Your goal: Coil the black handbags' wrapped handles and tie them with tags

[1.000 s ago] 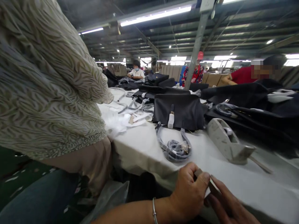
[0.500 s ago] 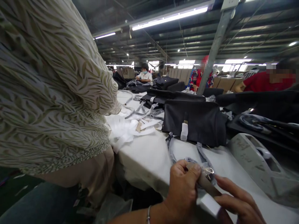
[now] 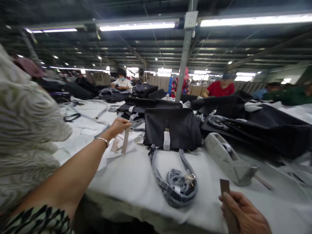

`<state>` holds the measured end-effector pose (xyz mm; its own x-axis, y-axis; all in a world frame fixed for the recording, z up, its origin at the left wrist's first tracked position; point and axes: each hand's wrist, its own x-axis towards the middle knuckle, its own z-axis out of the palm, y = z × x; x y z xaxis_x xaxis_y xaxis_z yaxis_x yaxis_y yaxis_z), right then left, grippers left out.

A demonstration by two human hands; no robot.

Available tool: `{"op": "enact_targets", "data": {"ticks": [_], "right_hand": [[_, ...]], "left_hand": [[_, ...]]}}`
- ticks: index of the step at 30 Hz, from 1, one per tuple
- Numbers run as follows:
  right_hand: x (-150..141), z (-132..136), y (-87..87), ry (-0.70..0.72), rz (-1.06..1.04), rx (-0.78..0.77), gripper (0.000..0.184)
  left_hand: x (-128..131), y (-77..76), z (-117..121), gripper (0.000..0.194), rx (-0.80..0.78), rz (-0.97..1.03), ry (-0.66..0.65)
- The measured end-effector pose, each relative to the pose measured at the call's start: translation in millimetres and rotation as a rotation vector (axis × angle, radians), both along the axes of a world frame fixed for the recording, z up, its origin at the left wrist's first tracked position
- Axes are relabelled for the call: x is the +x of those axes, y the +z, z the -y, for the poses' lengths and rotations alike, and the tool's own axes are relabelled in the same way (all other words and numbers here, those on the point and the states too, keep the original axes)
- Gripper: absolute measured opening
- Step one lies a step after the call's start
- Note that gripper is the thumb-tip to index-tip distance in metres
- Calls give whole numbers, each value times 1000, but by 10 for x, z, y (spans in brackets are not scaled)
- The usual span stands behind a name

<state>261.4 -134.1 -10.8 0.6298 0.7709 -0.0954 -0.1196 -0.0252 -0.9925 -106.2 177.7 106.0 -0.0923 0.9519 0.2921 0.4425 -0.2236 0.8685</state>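
Note:
My left hand (image 3: 119, 126), with a bracelet on its wrist, is stretched over the far left of the table. It pinches a thin beige strip (image 3: 125, 141) that hangs down over loose white paper (image 3: 109, 157). At the lower right, my right hand (image 3: 245, 209) grips a flat brown strip (image 3: 225, 188) between thumb and fingers. Between the hands a black handbag (image 3: 181, 122) stands upright, its front clasp wrapped in white. Before it lies its strap (image 3: 158, 177), covered in clear film and coiled around a metal ring.
A grey tape dispenser (image 3: 232, 164) stands right of the bag. More black bags (image 3: 255, 130) are heaped behind it. A person in a patterned top (image 3: 26, 139) is close on my left. Other people work at the back, near a metal post (image 3: 184, 61).
My view has swung left. My hands, close together on a brown strip by the strap's ring before, are now wide apart. The left has reached out to the paper, and the strap coil lies free.

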Motion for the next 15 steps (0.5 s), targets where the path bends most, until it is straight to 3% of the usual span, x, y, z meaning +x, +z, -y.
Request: {"op": "enact_targets", "data": {"ticks": [3, 6, 9, 11, 12, 13, 15], "right_hand": [[-69, -8, 52, -49, -131, 18, 43], [-76, -2, 57, -68, -110, 25, 44], [-83, 0, 53, -65, -97, 2, 46], [-92, -6, 59, -51, -108, -3, 46], [-95, -8, 63, -42, -121, 2, 46], [-94, -9, 68, -31, -136, 12, 46], [-79, -4, 75, -4, -164, 43, 44]], "left_hand": [[86, -95, -60, 21, 43, -168, -29], [334, -222, 202, 22, 120, -284, -107], [678, -316, 829, 23, 189, -368, -337], [896, -350, 1326, 29, 383, -539, -734], [988, -365, 1552, 36, 437, -616, -853], [1064, -380, 1743, 40, 472, -688, -925], [1170, -418, 1996, 40, 486, -803, -944]]}}
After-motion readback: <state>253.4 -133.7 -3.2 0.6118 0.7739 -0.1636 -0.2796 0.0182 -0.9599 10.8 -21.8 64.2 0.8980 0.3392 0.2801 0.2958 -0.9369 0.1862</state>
